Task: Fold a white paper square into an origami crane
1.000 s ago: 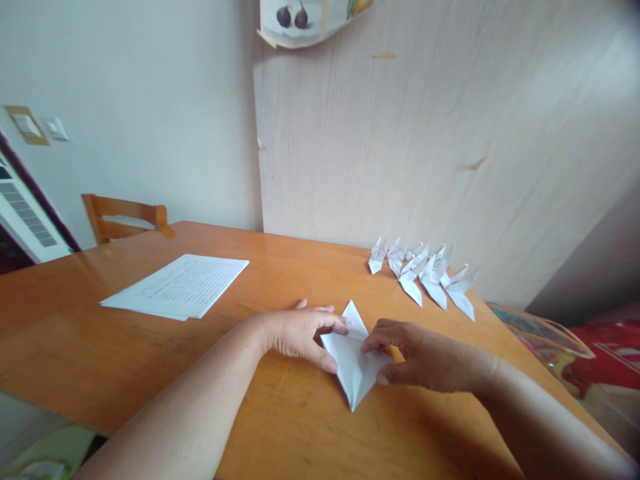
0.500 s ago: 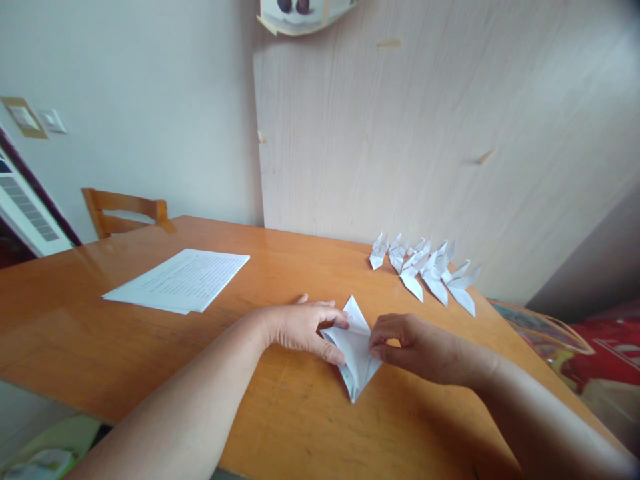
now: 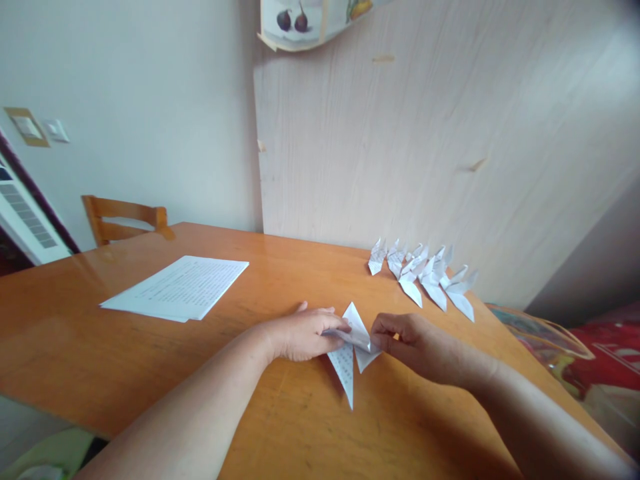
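Note:
A partly folded sheet of white paper (image 3: 356, 331) lies on the wooden table between my hands. Its top comes to a point, a flap is folded upward, and two pointed lower parts stand apart, the left one showing print. My left hand (image 3: 307, 333) pinches the paper's left corner between thumb and fingers. On the opposite side, my right hand (image 3: 403, 339) grips the right corner between thumb and forefinger. Beyond my right hand stand several folded paper cranes (image 3: 434, 277) in a cluster.
A stack of printed sheets (image 3: 180, 288) rests on the table's (image 3: 280, 267) left part. A wooden chair (image 3: 125, 217) stands behind the far left edge. Past the right edge are red bags (image 3: 600, 353), and a light panel (image 3: 400, 147) rises behind the table.
The front flap of the paper has been lifted and folded up and away from me, and its lower points have spread apart. The camera view has tilted slightly upward.

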`<state>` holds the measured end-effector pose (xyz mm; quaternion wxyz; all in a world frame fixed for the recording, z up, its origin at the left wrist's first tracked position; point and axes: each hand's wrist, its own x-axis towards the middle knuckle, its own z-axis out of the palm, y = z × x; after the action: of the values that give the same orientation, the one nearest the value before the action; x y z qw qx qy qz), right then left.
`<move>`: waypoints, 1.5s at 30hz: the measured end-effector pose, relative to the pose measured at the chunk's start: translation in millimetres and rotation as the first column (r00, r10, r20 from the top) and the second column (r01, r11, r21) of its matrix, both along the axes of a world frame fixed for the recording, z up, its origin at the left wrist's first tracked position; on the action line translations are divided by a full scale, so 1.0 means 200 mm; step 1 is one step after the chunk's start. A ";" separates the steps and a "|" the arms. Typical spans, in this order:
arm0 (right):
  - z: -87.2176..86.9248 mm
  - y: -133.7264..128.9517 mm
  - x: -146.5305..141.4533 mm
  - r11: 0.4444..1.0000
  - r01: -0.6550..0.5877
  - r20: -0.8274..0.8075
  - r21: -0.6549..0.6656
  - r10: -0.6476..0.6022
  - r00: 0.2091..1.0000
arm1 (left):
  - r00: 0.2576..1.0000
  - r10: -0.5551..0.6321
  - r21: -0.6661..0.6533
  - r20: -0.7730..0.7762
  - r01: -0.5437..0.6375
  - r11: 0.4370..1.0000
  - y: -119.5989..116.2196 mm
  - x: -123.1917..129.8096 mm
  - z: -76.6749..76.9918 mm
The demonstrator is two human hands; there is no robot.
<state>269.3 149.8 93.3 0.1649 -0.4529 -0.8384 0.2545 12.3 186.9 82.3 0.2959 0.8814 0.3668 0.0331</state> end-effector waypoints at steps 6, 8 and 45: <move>0.03 -0.01 0.00 0.992 0.008 -0.054 -0.128 -0.015 0.998 | 1.000 0.003 -0.008 0.029 -0.002 1.000 0.00 0.01 -0.01; 0.04 -0.01 0.01 0.991 -0.008 -0.051 -0.131 0.001 0.999 | 0.999 0.013 -0.015 0.037 -0.012 1.000 0.00 0.02 -0.01; -0.10 0.03 -0.11 0.928 0.365 0.107 0.079 -0.372 0.922 | 0.980 0.127 0.119 0.152 -0.146 0.982 -0.04 0.07 -0.04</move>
<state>247.8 156.1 72.8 0.1722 -0.6120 -0.7535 0.1673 27.1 179.0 75.3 0.2609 0.8667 0.4014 0.1403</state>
